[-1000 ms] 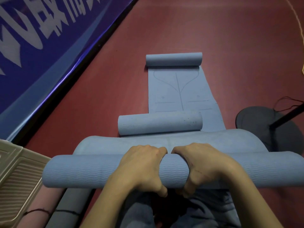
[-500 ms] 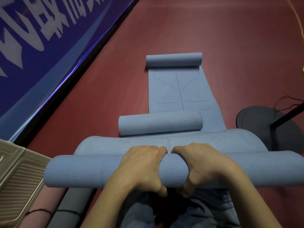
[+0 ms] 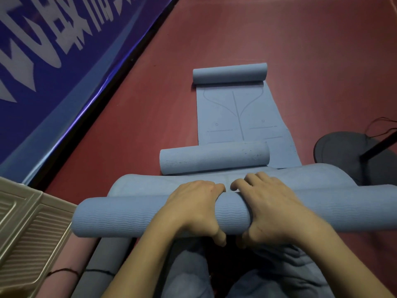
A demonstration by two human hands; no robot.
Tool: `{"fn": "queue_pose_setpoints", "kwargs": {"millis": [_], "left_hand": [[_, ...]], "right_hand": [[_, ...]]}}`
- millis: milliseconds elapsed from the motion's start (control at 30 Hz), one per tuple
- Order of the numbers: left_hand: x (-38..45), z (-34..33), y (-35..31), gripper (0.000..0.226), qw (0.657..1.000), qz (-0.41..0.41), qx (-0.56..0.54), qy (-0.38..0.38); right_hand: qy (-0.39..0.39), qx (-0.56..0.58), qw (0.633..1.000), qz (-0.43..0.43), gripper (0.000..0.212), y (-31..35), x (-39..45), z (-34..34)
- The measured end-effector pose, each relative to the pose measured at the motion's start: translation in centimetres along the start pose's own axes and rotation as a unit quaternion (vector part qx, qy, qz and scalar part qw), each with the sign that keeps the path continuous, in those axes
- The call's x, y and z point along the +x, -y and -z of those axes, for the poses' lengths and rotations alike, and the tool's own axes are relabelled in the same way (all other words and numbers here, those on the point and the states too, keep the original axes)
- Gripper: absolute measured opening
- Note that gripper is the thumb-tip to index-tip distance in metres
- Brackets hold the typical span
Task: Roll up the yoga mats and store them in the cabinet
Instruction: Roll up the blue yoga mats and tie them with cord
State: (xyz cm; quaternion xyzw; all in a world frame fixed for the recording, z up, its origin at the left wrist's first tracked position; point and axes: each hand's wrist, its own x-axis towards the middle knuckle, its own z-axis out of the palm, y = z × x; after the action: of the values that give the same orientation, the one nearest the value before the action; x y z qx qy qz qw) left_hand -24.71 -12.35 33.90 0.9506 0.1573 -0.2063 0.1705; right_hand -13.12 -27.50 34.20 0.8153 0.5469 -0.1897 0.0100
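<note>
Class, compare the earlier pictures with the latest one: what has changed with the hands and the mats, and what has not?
The right hand has lifted its fingers forward over the roll, reaching onto the flat mat. The left hand keeps gripping the roll. The two rolled mats beyond stayed put.

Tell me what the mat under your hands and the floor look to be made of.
The mat being rolled looks like soft foam, matte blue, with a fine wavy ribbed texture on its outer face; both the left hand and right hand curl over it. The floor looks like smooth dark red vinyl or rubber sports flooring with a dull sheen, though which one cannot be told.
</note>
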Motion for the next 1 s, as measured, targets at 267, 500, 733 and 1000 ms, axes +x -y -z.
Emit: {"fn": "queue_pose_setpoints", "kwargs": {"millis": [267,500,733,1000], "left_hand": [[0.3,-0.1,0.3,0.073,0.999,-0.015,0.022,0.017],[0.8,0.1,1.5,0.094,0.998,-0.032,-0.034,-0.045],[0.1,1.3,2.3,0.064,0.991,-0.046,-0.006,-0.129],[0.2,0.2,0.3,0.083,0.988,-0.009,0.139,-0.073]], "right_hand": [[-0.122,-0.093,0.988,0.010,0.084,1.2,0.0,-2.7],[0.009,-0.079,0.996,0.030,0.074,0.9,1.2,0.5],[0.167,0.033,0.985,0.000,0.073,-0.7,4.9,3.4],[0.246,0.106,0.963,-0.001,0.071,-1.8,6.8,3.7]]}}
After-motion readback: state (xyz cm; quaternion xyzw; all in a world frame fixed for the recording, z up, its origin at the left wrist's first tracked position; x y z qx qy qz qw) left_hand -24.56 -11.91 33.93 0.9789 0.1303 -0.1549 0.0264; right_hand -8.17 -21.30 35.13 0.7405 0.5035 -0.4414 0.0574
